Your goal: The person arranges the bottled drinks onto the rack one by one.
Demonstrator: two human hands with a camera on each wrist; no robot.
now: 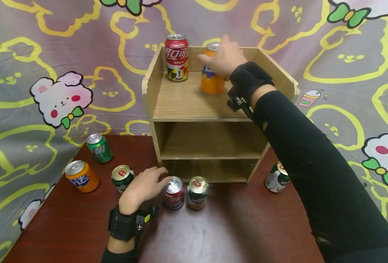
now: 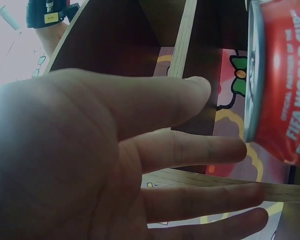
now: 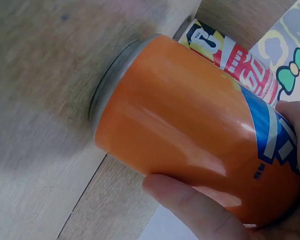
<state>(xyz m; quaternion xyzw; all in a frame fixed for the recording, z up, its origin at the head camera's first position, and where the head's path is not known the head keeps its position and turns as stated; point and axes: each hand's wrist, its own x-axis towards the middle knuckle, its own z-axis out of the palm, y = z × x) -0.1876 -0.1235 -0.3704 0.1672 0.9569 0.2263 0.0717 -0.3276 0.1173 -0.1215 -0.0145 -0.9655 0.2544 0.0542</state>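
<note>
My right hand [image 1: 221, 58] grips an orange can [image 1: 211, 82] [image 3: 190, 135] by its upper part on the top shelf of a wooden shelf unit [image 1: 194, 106]. A red cola can [image 1: 176, 57] [image 3: 235, 60] stands beside it on that shelf. Down on the dark red table [image 1: 220, 233], my left hand [image 1: 144, 184] reaches with straight fingers [image 2: 190, 150] toward a red can [image 1: 173, 192] [image 2: 282, 80], close to it and holding nothing. A green-and-gold can [image 1: 197, 192] stands just right of the red one.
On the table's left stand an orange can [image 1: 82, 176], a green can [image 1: 99, 147] and a dark can with a gold top [image 1: 123, 177]. A white-and-green can [image 1: 277, 177] sits right of the shelf unit. Its two lower shelves hold nothing. A cartoon-print cloth [image 1: 49, 73] hangs behind.
</note>
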